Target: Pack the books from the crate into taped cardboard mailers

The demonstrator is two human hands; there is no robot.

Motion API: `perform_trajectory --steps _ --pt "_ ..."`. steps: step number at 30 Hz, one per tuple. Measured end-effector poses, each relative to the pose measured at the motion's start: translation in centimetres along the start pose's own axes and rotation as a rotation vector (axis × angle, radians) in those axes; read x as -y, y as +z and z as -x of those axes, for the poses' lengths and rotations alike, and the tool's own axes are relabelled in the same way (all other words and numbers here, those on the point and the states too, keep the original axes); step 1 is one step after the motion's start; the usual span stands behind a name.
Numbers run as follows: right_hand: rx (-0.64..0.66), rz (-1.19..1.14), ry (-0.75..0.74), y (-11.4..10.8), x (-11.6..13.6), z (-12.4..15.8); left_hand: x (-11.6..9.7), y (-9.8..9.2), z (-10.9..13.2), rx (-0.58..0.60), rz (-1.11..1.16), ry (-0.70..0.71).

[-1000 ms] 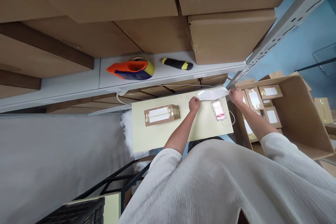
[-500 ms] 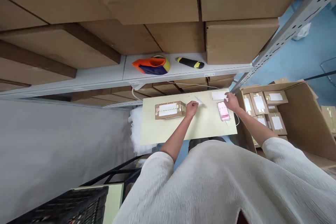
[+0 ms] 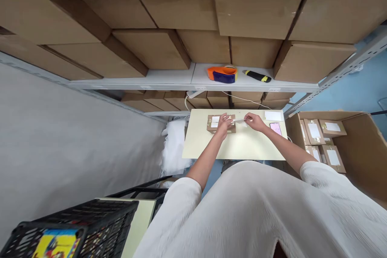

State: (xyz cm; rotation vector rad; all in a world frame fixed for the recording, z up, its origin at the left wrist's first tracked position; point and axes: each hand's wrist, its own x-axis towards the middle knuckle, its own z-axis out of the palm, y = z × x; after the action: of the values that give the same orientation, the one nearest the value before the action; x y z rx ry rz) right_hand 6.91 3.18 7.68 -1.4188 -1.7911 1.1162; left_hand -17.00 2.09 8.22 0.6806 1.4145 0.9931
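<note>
A thin white label (image 3: 241, 122) is stretched between my two hands, above the right end of a small cardboard box (image 3: 213, 124). My left hand (image 3: 223, 125) is over the box, its fingers closed on the label's left end and hiding part of the box top. Whether that hand also touches the box, I cannot tell. At the label's right end, my right hand (image 3: 254, 122) pinches it between thumb and fingers. The box lies on a pale yellow table (image 3: 242, 147) and has white labels and tape on top.
A phone (image 3: 275, 129) and white label sheets (image 3: 273, 115) lie at the table's right. The shelf (image 3: 178, 74) above holds a tape dispenser (image 3: 223, 74), a utility knife (image 3: 257, 76) and cardboard boxes. A large carton (image 3: 356, 145) with labelled boxes stands right; a black crate (image 3: 105, 225) stands lower left.
My left hand has carried the label left, over the box. My right hand has left the label sheets and moved left to the label's other end. The view has shifted left.
</note>
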Motion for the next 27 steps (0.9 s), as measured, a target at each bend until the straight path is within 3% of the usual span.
perform_trajectory --steps 6,12,16,21,27 --pt "0.038 -0.102 0.148 4.9 5.0 -2.5 -0.5 -6.9 -1.1 0.02 0.085 0.075" --pt "0.074 -0.201 0.278 7.5 6.6 -3.1 -0.3 -11.5 -2.2 0.044 -0.036 0.235" --pt "0.02 -0.179 0.331 8.6 6.9 -2.9 -0.2 -12.2 -3.0 0.024 -0.092 0.283" --pt "-0.141 -0.071 0.406 10.0 6.7 -3.4 0.2 -11.8 -4.0 -0.06 -0.176 0.317" --pt "-0.264 0.086 0.481 11.1 6.0 -3.6 1.3 -11.4 -4.7 -0.069 -0.219 0.338"
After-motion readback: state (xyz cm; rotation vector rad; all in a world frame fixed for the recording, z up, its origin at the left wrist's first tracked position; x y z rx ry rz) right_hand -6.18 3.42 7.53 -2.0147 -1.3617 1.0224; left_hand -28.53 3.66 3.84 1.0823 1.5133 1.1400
